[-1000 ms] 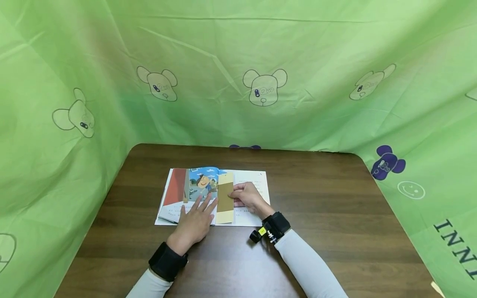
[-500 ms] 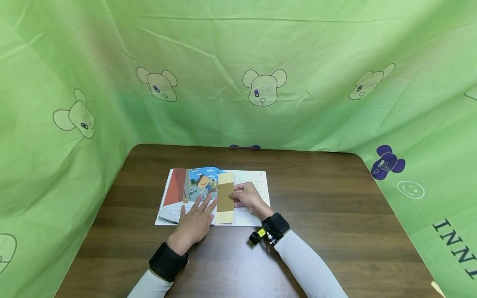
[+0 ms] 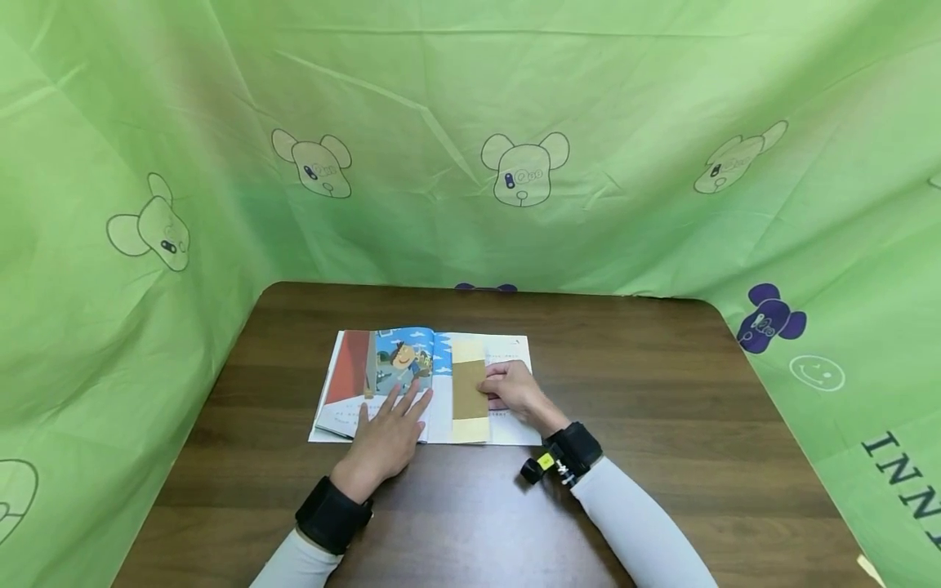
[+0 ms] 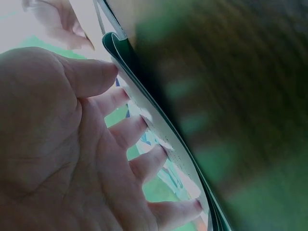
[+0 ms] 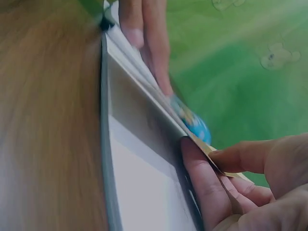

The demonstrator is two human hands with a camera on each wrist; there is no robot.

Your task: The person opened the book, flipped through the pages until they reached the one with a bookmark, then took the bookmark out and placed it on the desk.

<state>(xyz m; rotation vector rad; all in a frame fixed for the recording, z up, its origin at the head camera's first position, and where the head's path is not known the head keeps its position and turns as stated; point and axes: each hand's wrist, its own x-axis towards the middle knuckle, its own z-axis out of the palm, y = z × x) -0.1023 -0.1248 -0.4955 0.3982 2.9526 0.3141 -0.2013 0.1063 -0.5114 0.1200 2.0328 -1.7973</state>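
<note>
An open picture book (image 3: 507,347) lies on the table, with a cartoon figure on its left page (image 3: 406,359). My left hand (image 3: 385,445) rests on that left page, fingers spread and straight; in the left wrist view its fingertips (image 4: 156,154) press on the paper. With the thumb above and fingers below, my right hand (image 3: 515,392) pinches the outer edge of a page with a tan strip (image 3: 470,389). The right wrist view shows this page raised off the white page (image 5: 149,192) under it, with the right hand's fingers (image 5: 204,178) in the gap.
The brown wooden table (image 3: 625,367) has rounded far corners. A green curtain (image 3: 412,220) printed with bear heads hangs around its back and sides. Black bands (image 3: 334,516) are strapped round both wrists.
My right hand has moved to the right, drawing the pinched page along; more of its blue and white part shows beside the fold. The left hand has stayed put on the left page.
</note>
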